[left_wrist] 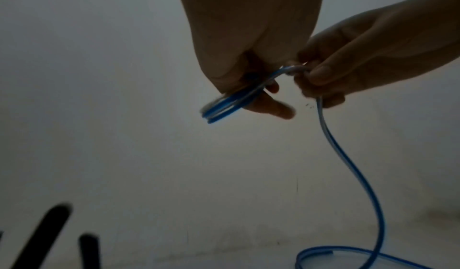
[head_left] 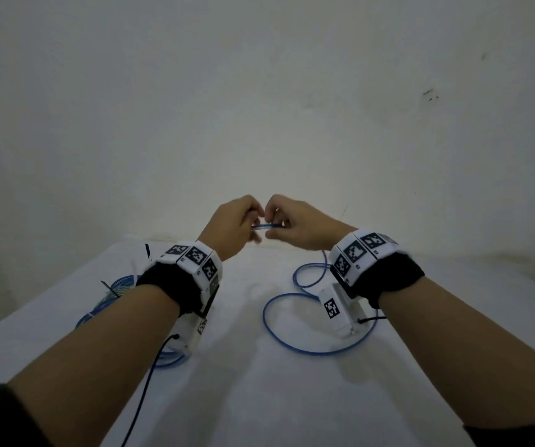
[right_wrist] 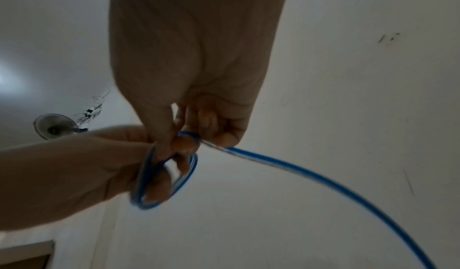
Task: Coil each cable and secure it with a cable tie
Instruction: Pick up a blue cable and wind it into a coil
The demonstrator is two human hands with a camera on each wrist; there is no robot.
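A blue cable (head_left: 295,327) trails in loose loops over the white table (head_left: 259,398) and rises to both raised hands. My left hand (head_left: 243,225) grips a small coil of a few turns of that cable (left_wrist: 224,104) (right_wrist: 164,178). My right hand (head_left: 287,225) pinches the cable (left_wrist: 296,69) (right_wrist: 196,137) right beside the coil, and the free length hangs down from its fingers (left_wrist: 321,74). The two hands nearly touch above the far part of the table.
At the left of the table lies a bundle of blue cable (head_left: 111,298) with black cable ties (head_left: 109,288) on it; black tie ends (left_wrist: 42,237) show in the left wrist view. A wall (head_left: 259,108) stands just behind the table. A fan (right_wrist: 54,126) hangs overhead.
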